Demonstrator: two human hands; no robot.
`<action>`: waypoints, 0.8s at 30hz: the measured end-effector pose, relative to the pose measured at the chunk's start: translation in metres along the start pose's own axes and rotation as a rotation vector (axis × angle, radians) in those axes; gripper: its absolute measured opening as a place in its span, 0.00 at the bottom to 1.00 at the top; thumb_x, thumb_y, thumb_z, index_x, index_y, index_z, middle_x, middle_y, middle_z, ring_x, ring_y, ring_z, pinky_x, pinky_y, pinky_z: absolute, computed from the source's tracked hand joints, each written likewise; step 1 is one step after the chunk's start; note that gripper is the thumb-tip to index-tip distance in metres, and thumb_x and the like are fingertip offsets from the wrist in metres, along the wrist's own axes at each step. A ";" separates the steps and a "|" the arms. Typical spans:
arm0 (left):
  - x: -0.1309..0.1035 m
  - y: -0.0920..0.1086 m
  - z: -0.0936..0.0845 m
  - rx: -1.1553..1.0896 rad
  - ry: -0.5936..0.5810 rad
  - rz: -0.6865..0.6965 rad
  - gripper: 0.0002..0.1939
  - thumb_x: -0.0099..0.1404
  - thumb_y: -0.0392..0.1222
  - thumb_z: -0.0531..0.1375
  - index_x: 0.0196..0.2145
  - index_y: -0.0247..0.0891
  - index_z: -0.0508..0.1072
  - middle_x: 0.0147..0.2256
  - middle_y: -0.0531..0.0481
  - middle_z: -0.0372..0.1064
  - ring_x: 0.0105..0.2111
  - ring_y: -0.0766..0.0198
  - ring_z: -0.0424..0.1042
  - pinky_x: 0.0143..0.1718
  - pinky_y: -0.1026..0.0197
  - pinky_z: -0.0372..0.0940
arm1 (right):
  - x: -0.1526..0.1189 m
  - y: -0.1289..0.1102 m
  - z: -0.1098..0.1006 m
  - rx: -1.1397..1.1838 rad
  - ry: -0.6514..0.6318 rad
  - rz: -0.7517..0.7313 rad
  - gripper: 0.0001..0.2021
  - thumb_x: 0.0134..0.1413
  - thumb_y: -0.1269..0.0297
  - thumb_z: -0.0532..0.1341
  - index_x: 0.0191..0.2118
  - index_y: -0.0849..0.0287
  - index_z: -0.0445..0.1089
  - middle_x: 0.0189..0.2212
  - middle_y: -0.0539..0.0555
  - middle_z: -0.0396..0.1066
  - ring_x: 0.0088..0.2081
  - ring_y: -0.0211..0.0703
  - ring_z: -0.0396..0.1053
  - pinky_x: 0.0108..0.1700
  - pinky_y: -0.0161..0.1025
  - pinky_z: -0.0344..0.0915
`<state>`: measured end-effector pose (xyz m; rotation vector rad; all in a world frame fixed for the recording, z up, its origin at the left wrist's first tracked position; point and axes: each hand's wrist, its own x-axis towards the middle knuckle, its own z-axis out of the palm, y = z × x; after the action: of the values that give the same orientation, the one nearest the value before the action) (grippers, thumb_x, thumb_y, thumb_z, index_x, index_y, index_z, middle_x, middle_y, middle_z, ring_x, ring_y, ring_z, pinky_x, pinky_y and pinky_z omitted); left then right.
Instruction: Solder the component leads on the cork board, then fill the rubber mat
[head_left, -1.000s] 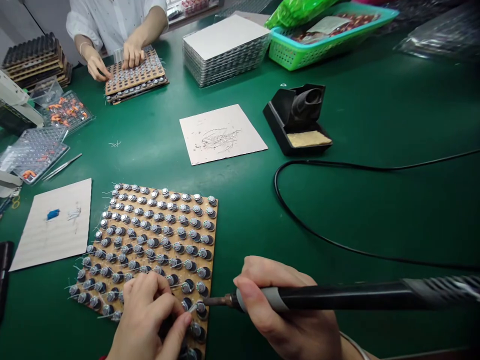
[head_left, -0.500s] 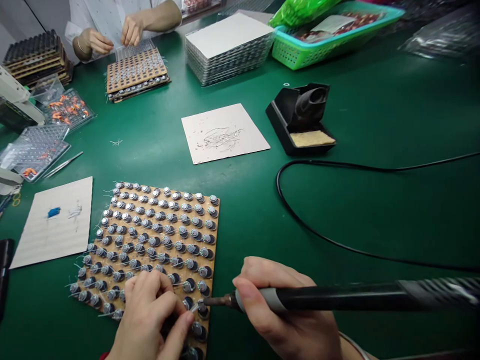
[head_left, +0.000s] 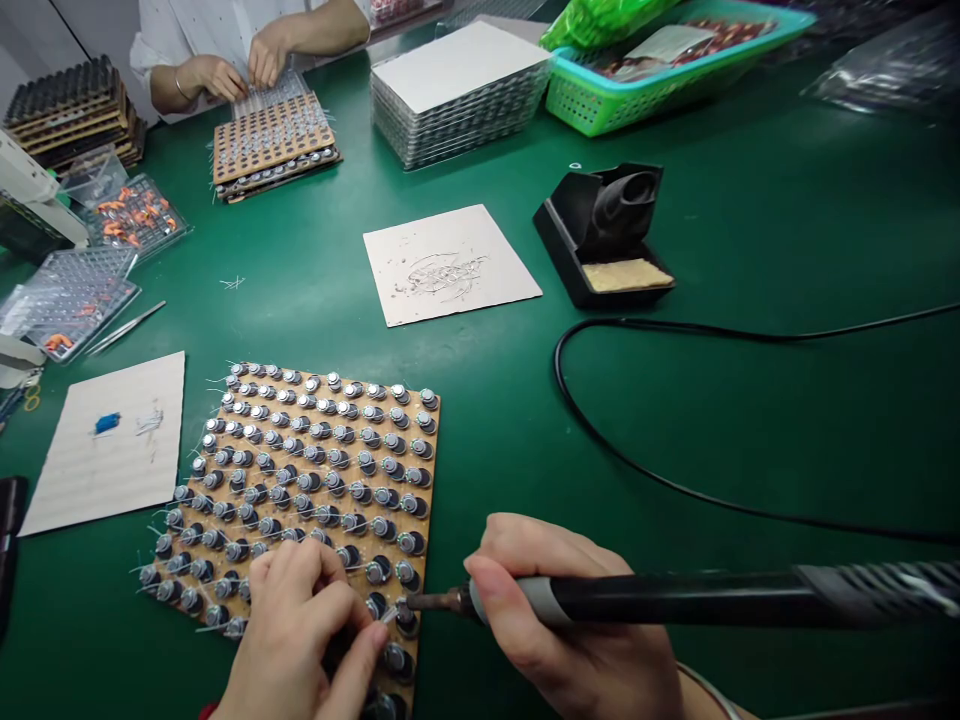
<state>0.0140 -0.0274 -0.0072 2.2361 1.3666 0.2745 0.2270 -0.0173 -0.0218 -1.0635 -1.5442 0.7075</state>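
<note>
Right hand [head_left: 574, 665] closed round soldering iron [head_left: 675, 598], tip [head_left: 435, 601] at board's [head_left: 420, 522] right edge, left hand [head_left: 296, 630] pinching thin pale piece [head_left: 389, 614] above board

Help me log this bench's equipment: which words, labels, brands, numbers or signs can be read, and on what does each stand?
No text can be read.
Black cylindrical soldering iron: pale marks toward the right edge, too blurred to tell whether they are lettering.
Flat whitish packet in the green plastic basket: any print is too small.
</note>
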 end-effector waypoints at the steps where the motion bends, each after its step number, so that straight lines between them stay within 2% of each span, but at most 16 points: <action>1: 0.000 0.000 0.000 0.001 -0.001 -0.002 0.08 0.67 0.35 0.52 0.29 0.41 0.65 0.33 0.50 0.60 0.36 0.57 0.61 0.38 0.52 0.53 | -0.002 0.001 0.000 0.012 0.013 0.003 0.10 0.56 0.78 0.56 0.28 0.56 0.63 0.17 0.44 0.60 0.17 0.32 0.58 0.20 0.32 0.56; 6: -0.001 0.002 0.000 -0.006 -0.025 -0.035 0.09 0.68 0.36 0.52 0.29 0.41 0.66 0.33 0.50 0.60 0.36 0.57 0.61 0.38 0.52 0.54 | -0.001 0.001 -0.010 0.084 0.132 0.068 0.09 0.59 0.76 0.58 0.31 0.55 0.65 0.20 0.45 0.62 0.19 0.34 0.60 0.20 0.32 0.59; 11: 0.000 -0.004 -0.014 -0.050 -0.079 -0.061 0.11 0.70 0.38 0.52 0.30 0.42 0.68 0.34 0.49 0.61 0.37 0.56 0.60 0.37 0.54 0.55 | 0.011 0.000 -0.021 0.062 0.083 0.079 0.09 0.58 0.76 0.60 0.30 0.55 0.66 0.20 0.45 0.62 0.19 0.33 0.61 0.20 0.32 0.59; 15: 0.012 -0.009 -0.022 -0.041 -0.106 -0.037 0.10 0.71 0.40 0.54 0.30 0.42 0.69 0.35 0.49 0.61 0.37 0.56 0.60 0.37 0.55 0.57 | 0.011 0.008 -0.015 0.085 0.099 0.078 0.09 0.60 0.74 0.59 0.29 0.55 0.64 0.19 0.44 0.60 0.18 0.33 0.59 0.20 0.32 0.58; 19: 0.023 -0.008 -0.018 -0.022 -0.113 -0.019 0.09 0.70 0.38 0.54 0.31 0.41 0.69 0.36 0.49 0.62 0.38 0.55 0.61 0.39 0.54 0.57 | 0.006 0.014 -0.008 0.075 0.073 0.076 0.09 0.61 0.73 0.58 0.29 0.55 0.63 0.19 0.44 0.60 0.19 0.32 0.58 0.21 0.31 0.58; 24: 0.026 -0.006 -0.012 0.016 -0.078 0.020 0.09 0.70 0.37 0.53 0.30 0.40 0.67 0.34 0.49 0.61 0.37 0.56 0.61 0.38 0.54 0.56 | 0.008 0.014 -0.007 0.055 0.042 0.068 0.09 0.61 0.73 0.58 0.29 0.55 0.62 0.19 0.44 0.60 0.19 0.31 0.58 0.22 0.30 0.58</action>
<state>0.0169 0.0012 -0.0022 2.2502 1.3112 0.1815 0.2375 -0.0048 -0.0289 -1.0872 -1.4500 0.7654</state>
